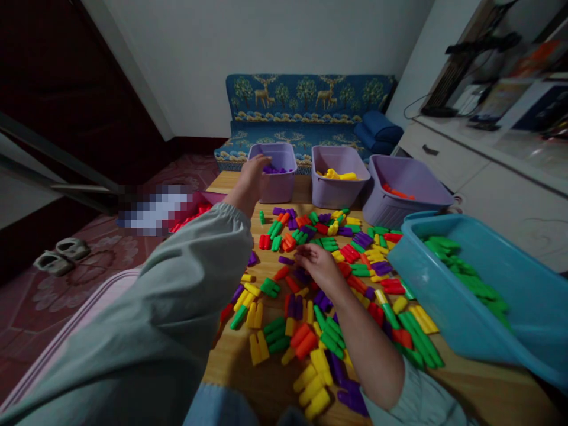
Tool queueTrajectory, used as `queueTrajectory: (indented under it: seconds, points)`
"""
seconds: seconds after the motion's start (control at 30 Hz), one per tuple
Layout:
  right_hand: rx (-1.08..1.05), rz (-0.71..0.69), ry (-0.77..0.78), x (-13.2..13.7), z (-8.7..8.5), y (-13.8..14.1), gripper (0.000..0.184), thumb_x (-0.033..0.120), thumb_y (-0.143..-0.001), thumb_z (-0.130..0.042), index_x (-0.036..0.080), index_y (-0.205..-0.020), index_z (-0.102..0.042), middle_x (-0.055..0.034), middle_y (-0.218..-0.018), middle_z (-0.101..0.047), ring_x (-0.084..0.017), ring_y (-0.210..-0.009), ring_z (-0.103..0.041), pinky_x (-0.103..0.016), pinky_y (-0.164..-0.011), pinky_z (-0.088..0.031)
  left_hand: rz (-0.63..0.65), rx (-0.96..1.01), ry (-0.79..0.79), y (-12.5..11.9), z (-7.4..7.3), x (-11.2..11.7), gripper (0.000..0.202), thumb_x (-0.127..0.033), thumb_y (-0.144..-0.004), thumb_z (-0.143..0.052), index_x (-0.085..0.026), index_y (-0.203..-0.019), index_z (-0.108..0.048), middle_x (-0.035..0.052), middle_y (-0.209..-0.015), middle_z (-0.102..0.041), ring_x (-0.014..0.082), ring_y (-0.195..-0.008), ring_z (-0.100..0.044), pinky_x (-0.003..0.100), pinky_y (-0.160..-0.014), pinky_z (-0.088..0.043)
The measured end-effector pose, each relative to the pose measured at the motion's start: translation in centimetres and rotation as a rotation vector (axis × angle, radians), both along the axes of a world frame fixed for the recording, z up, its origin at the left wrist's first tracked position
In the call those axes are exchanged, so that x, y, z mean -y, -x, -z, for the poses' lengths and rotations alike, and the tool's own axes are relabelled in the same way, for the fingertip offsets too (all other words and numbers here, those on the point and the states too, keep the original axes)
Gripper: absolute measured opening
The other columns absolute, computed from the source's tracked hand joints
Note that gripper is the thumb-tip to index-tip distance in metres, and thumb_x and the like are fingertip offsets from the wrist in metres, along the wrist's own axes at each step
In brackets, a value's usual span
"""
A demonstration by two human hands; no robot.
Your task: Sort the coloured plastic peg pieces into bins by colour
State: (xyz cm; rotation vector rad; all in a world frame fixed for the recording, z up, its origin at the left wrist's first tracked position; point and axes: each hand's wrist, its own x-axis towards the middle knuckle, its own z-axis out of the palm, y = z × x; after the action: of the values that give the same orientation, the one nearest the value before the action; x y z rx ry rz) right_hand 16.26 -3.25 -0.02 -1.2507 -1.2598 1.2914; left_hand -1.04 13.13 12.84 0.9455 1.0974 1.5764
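Note:
My left hand (256,173) reaches over the near left edge of a light purple bin (277,188) with purple plastic pieces (276,170) inside. Its fingers point into the bin and look apart, with nothing seen in them, though part of them is hidden. Lower down, my right hand (316,264) is over the spread of loose pieces, fingers curled and fingertips at the end of a small purple plastic piece (286,260). Around it lie green, yellow, red, orange and purple finger-shaped pieces, some joined in rows, such as a green row (332,337).
Another purple bin (339,194) holds yellow pieces, and a third (399,204) holds orange-red ones. A blue tub (465,302) with green pieces stands at the right. Red pieces fill a pink container (213,198) at the left. A patterned sofa (306,130) stands behind the table.

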Motion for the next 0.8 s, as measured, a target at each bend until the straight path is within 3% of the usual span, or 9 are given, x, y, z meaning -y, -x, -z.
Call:
queueTrajectory:
  seconds: [0.07, 0.13, 0.2, 0.33, 0.4, 0.5, 0.63, 0.8]
  points:
    - [0.005, -0.008, 0.003, 0.1, -0.2, 0.0, 0.024, 0.031, -0.068, -0.066, 0.018, -0.088, -0.062, -0.0048, -0.087, -0.07, -0.018, -0.081, -0.067, -0.029, -0.071, -0.052, 0.049, -0.033, 0.029, -0.3, 1.9, 2.7, 0.028, -0.011, -0.078, -0.059, -0.011, -0.106, -0.06, 0.0029, -0.082, -0.059, 0.0153, -0.086, -0.061, 0.038, -0.092, -0.047]
    - [0.018, -0.023, 0.006, 0.2, -0.3, 0.1, 0.023, 0.031, -0.068, -0.065, 0.018, -0.087, -0.062, -0.0047, -0.086, -0.07, -0.018, -0.079, -0.066, -0.028, -0.067, -0.052, 0.168, -0.216, 0.025, -0.4, 4.2, 5.7, 0.034, -0.023, -0.077, -0.064, -0.013, -0.109, -0.064, 0.0052, -0.089, -0.065, 0.0182, -0.09, -0.063, 0.039, -0.093, -0.047]
    - [0.023, -0.032, 0.011, 0.3, -0.4, 0.1, 0.023, 0.029, -0.068, -0.064, 0.018, -0.088, -0.063, -0.0044, -0.086, -0.071, -0.017, -0.076, -0.066, -0.027, -0.064, -0.051, 0.21, -0.446, 0.02, -0.4, 6.7, 8.6, 0.037, -0.027, -0.072, -0.068, -0.013, -0.106, -0.068, 0.0098, -0.097, -0.069, 0.0248, -0.099, -0.063, 0.043, -0.097, -0.046]
    - [0.053, -0.045, 0.009, 0.4, -0.3, 0.0, 0.027, 0.033, -0.07, -0.065, 0.018, -0.091, -0.064, -0.0032, -0.081, -0.07, -0.016, -0.07, -0.065, -0.027, -0.063, -0.05, 0.337, -0.894, -0.078, -0.4, 10.5, 12.2, 0.066, -0.027, -0.064, -0.075, -0.015, -0.127, -0.061, 0.018, -0.134, -0.056, 0.0347, -0.124, -0.052, 0.048, -0.106, -0.039]
    - [0.063, -0.048, -0.003, 0.4, -0.1, 0.0, 0.027, 0.035, -0.07, -0.066, 0.017, -0.091, -0.064, -0.0034, -0.078, -0.07, -0.017, -0.071, -0.066, -0.028, -0.065, -0.051, 0.398, -1.08, -0.112, -0.5, 11.2, 13.1, 0.075, -0.024, -0.063, -0.076, -0.017, -0.135, -0.055, 0.0185, -0.143, -0.048, 0.037, -0.134, -0.041, 0.05, -0.11, -0.035]
    - [0.046, -0.054, -0.003, 0.3, 0.2, 0.0, 0.026, 0.034, -0.07, -0.067, 0.017, -0.089, -0.065, -0.0039, -0.079, -0.07, -0.018, -0.073, -0.068, -0.03, -0.069, -0.053, 0.35, -1.321, -0.119, -0.6, 11.3, 13.9, 0.075, -0.024, -0.068, -0.071, -0.019, -0.14, -0.051, 0.0191, -0.146, -0.043, 0.0389, -0.138, -0.034, 0.053, -0.111, -0.031]
    - [0.021, -0.046, 0.004, 0.3, 0.4, 0.1, 0.026, 0.034, -0.069, -0.068, 0.018, -0.088, -0.065, -0.0035, -0.079, -0.069, -0.018, -0.071, -0.068, -0.031, -0.069, -0.054, 0.221, -1.514, -0.08, -0.3, 11.2, 14.2, 0.066, -0.025, -0.072, -0.066, -0.022, -0.137, -0.056, 0.0172, -0.141, -0.048, 0.0383, -0.127, -0.045, 0.05, -0.104, -0.038]
    - [-0.007, -0.022, 0.03, 0.4, 0.4, 0.2, 0.025, 0.035, -0.068, -0.068, 0.017, -0.086, -0.065, -0.0032, -0.076, -0.068, -0.017, -0.069, -0.067, -0.03, -0.066, -0.053, 0.115, -1.468, -0.07, 0.6, 12.2, 14.0, 0.042, -0.021, -0.078, -0.057, -0.02, -0.118, -0.069, 0.0129, -0.117, -0.063, 0.0288, -0.109, -0.058, 0.039, -0.097, -0.044]
